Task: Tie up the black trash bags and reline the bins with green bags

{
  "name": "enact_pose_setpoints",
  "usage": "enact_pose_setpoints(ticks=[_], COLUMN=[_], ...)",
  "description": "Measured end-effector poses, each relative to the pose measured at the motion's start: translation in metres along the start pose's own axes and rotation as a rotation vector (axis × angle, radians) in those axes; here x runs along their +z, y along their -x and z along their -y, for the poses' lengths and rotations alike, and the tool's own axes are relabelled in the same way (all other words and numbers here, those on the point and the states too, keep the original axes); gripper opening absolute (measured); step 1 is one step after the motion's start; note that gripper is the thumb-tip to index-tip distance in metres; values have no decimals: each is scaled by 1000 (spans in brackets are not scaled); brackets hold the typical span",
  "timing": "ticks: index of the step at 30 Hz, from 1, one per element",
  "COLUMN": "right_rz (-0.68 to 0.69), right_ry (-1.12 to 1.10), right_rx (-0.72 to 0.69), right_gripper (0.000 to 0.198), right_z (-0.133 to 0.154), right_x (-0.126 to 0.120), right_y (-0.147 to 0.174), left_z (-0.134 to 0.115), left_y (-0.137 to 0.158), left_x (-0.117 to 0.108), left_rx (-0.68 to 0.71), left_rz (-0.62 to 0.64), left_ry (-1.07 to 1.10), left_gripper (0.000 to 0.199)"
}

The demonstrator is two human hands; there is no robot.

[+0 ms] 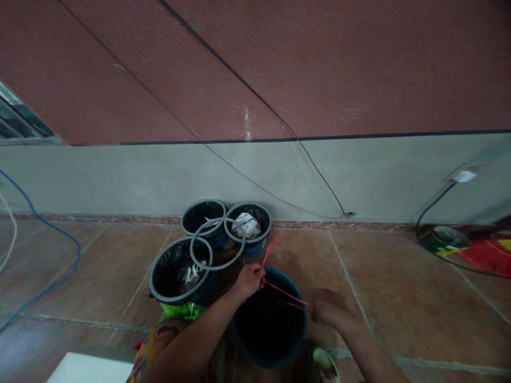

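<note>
A thin red plastic string (281, 290) runs between my two hands above a dark bin (271, 335) with a blue rim. My left hand (250, 281) is closed on the string over the bin's far left edge, and a loose end (270, 251) sticks up past the fingers. At the bin's right side, my right hand (328, 307) is closed around the other part of the string. The bin's inside is dark, and its contents cannot be made out.
Three grey-rimmed bins with black liners stand left of centre: one at the front (162, 292), two by the wall (186, 213) (268, 242). A loose grey ring (192, 250) rests across them. A blue hose (59, 229) lies left; a red bag (485, 255) lies right.
</note>
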State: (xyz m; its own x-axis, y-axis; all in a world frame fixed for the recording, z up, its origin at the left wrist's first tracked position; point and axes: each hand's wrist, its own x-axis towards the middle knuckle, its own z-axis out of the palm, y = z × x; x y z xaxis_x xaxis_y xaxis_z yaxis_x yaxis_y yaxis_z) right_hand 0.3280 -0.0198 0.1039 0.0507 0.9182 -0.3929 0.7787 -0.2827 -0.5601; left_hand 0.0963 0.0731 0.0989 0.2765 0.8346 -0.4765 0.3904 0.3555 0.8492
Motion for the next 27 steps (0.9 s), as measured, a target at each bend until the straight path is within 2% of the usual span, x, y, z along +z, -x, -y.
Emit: enact_pose_setpoints(ticks=[3,5,8,10,12,14,18,24,27], right_rz=[105,74,-26,21,131,179,94,42,-9], right_ry=[-178,-309,-404,-490,-592,-666,-701,-769,-781], right_rx=[-172,-297,-397,-427,-410,-363,-318,-237,-230], right_gripper=[24,35,41,43,44,47,48,45,45], right_z=[27,46,68,75,79,79,80,81,77], right_x=[-4,-8,-10,-6,-1,5,10,11,8], right_y=[1,0,-5,-8,-11,-15,-23,-28,-30], left_z=[3,6,9,9,6,2,-3,2,1], left_y=[-3,-4,-4,-2,2,6,13,18,18], left_x=[1,3,8,10,12,13,17,20,19], left_rx=[-2,15,65,115,158,182,224,274,242], left_rz=[-10,22,84,121,163,208,288,484,495], left_ry=[-28,-38,-43,-20,26,53,54,95,95], left_gripper=[19,18,20,25,28,31,31,18,21])
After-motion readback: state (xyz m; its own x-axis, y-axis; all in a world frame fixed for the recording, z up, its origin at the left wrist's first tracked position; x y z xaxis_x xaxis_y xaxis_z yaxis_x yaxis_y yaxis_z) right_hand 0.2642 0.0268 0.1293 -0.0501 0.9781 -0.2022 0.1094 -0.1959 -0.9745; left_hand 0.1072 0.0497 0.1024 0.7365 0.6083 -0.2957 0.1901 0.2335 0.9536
